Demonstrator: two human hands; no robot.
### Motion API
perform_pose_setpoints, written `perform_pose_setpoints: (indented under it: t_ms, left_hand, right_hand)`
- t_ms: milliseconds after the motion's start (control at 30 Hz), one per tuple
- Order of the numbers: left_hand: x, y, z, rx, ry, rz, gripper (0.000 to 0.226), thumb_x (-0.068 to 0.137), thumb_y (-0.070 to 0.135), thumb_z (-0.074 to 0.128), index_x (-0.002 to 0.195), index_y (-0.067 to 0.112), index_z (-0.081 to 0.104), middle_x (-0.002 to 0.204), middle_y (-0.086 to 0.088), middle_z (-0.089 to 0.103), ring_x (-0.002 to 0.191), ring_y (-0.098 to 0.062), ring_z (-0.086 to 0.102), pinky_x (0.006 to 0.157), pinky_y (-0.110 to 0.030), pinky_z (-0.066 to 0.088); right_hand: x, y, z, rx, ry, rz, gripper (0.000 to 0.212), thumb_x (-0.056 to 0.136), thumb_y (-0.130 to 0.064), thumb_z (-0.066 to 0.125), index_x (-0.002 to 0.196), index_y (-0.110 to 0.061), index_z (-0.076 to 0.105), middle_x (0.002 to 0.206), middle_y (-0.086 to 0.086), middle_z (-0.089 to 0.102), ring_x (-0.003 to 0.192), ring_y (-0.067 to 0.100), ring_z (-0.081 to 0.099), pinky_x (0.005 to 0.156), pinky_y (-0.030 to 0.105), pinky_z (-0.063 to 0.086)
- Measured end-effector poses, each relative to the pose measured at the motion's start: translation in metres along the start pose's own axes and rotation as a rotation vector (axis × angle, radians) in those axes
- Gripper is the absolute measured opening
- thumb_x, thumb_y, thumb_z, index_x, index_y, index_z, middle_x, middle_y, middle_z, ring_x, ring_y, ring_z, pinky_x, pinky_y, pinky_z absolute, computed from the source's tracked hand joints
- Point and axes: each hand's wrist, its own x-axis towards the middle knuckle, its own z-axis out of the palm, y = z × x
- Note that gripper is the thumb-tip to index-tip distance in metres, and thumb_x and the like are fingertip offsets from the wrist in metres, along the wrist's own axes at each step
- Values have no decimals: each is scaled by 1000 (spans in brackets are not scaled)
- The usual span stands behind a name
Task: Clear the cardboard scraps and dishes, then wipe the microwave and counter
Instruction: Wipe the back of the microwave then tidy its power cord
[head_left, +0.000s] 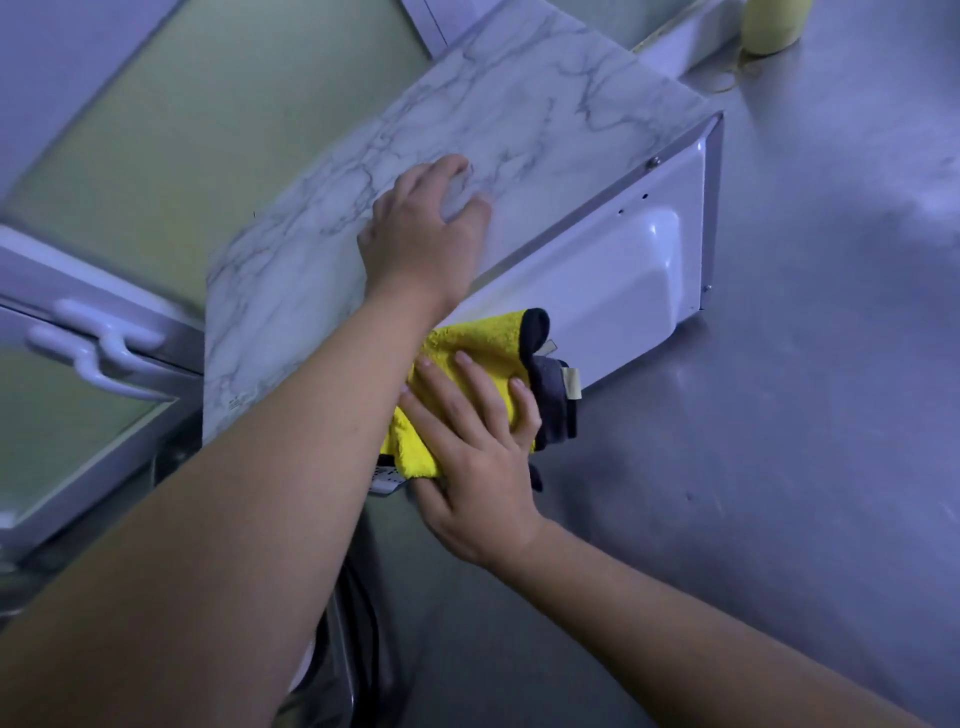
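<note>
Left hand (423, 234), fingers loosely bent, steadies the microwave (602, 291) top, so I'd keep the right hand (478, 467) spread flat, pressing the cloth (470, 338) along its side.

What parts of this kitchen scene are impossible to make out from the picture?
Head view only:
1. Pale yellow container on the steel counter: the top edge cuts it off.
2. White microwave side under the yellow cloth: cloth and right hand cover it.
3. White cupboard handle: blurred.

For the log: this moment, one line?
step: microwave wipe; left hand: resting on marbled top; right hand: pressing yellow cloth against its side
</note>
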Motion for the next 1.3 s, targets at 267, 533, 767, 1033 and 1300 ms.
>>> perform_pose_setpoints:
  t_ms: [267, 533, 767, 1033, 1300]
  left_hand:
    - [1, -1, 1, 28, -2, 16, 41, 93, 48, 47, 133, 41, 52, 145, 14, 45, 136, -18, 36, 109, -36, 22]
    - [4, -5, 3, 43, 9, 37, 41, 92, 50, 44, 132, 42, 51, 143, 12, 46, 134, -20, 37, 104, -37, 24]
    - [2, -4, 2, 52, 12, 36, 42, 93, 49, 45, 134, 40, 51, 147, 10, 44, 137, -20, 35, 109, -38, 23]
    - [4, -3, 4, 46, 25, 25, 36, 94, 46, 44, 128, 40, 53, 141, 11, 47, 134, -19, 36, 103, -34, 23]
    - [6, -3, 5, 63, 26, 30, 39, 93, 47, 42, 129, 40, 52, 142, 10, 47, 134, -19, 37, 101, -33, 22]
  right_hand:
    - [-33, 34, -58, 594, 195, 153, 39, 82, -9, 58, 117, -21, 68, 116, -14, 65, 114, 11, 58, 97, 32, 42]
    - [-9, 90, -98, 530, 569, 356, 48, 99, -44, 55, 121, -2, 64, 117, 39, 61, 107, 41, 54, 97, 51, 35]
    - [16, 147, -38, -352, 283, -170, 70, 89, -53, 52, 152, -35, 27, 161, 11, 23, 153, 34, 6, 114, 66, 9]
    - [11, 124, 8, 727, 616, 676, 83, 95, -38, 57, 159, -13, 11, 162, -11, 19, 148, 2, 23, 121, 25, 19]
    - [23, 35, 34, 1281, 444, 1501, 67, 93, -67, 48, 148, -31, 33, 138, -11, 52, 121, 14, 53, 104, 43, 45]
